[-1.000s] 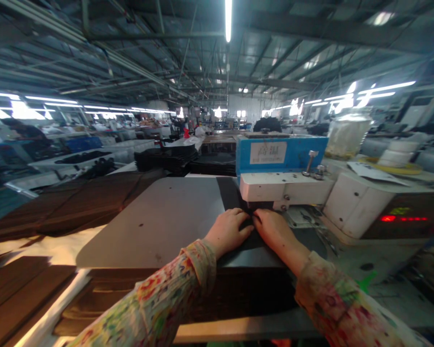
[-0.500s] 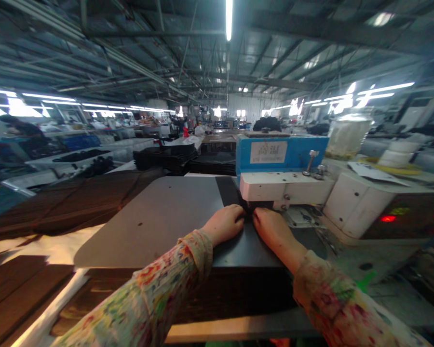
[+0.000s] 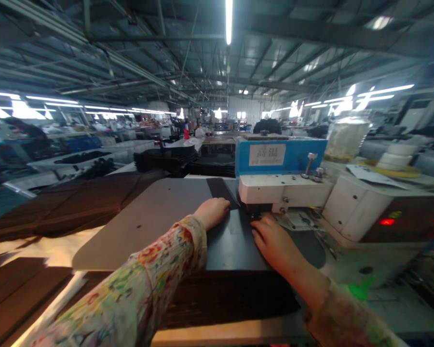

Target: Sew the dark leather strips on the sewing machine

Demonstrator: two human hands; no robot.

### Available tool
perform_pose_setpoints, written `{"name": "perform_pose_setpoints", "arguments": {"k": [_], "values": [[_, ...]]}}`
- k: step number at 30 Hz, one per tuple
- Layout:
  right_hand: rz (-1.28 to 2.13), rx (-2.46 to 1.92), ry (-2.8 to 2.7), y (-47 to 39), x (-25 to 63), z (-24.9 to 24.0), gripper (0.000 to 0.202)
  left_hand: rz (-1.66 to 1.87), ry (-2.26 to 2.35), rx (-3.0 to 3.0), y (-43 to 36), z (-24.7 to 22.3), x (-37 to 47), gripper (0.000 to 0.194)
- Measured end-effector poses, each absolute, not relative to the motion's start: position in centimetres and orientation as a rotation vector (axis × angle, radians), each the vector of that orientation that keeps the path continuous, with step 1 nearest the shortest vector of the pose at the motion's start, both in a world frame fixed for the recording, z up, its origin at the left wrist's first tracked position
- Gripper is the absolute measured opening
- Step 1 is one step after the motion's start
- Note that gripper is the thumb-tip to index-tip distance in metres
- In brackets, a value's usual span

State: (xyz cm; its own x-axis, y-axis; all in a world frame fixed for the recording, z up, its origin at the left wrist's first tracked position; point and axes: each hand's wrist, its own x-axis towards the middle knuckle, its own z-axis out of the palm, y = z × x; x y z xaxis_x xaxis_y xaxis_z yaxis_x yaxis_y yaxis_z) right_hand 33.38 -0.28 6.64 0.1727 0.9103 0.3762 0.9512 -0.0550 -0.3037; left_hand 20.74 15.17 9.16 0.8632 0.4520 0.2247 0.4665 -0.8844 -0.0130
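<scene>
My left hand (image 3: 214, 213) is closed over the near end of a flat dark strip (image 3: 217, 187), which runs away from me over the grey metal work plate (image 3: 159, 217). The fingertips are partly hidden behind the hand. To the right, my right hand (image 3: 275, 241) rests low over the plate with its fingers loosely apart, and I see nothing in it. Just beyond that hand is the white head (image 3: 264, 188) of a bench machine with a blue cover (image 3: 304, 153). Bare plate shows between the two hands.
Brown stacked sheets (image 3: 90, 197) lie left of the plate, with black stacks (image 3: 166, 158) behind. At right are the machine's control box (image 3: 401, 217) with red digits, a clear jar (image 3: 347, 137) and a white spool (image 3: 398, 154). A green nozzle (image 3: 361, 289) sits below.
My left hand has moved left, away from the machine head, and the dark strip has shifted left with it. My right hand has drawn back toward me and its fingers have loosened.
</scene>
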Motion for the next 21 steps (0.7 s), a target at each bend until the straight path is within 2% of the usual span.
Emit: {"name": "perform_pose_setpoints", "arguments": {"k": [5, 11, 14, 18, 21], "values": [[-0.068, -1.859, -1.702, -1.2, 33.1, 6.0, 0.025, -0.215, -0.701, -2.905, 14.5, 9.8, 20.7, 0.018], [0.019, -1.696, -1.675, -2.4, 32.5, 6.7, 0.024, -0.358, -0.863, -2.824, 14.8, 9.1, 19.9, 0.027], [0.349, -1.564, -1.554, -4.9, 31.4, 6.7, 0.027, -0.397, -0.839, -2.873, 13.1, 9.4, 17.2, 0.024], [1.066, -1.449, -1.260, -8.0, 29.8, 4.9, 0.053, -0.397, -0.754, -3.110, 5.5, 9.3, 12.8, 0.020], [1.294, -1.323, -1.156, -8.9, 29.1, 3.4, 0.060, -0.577, -0.476, -3.645, -1.9, 8.4, 10.4, 0.020]]}}
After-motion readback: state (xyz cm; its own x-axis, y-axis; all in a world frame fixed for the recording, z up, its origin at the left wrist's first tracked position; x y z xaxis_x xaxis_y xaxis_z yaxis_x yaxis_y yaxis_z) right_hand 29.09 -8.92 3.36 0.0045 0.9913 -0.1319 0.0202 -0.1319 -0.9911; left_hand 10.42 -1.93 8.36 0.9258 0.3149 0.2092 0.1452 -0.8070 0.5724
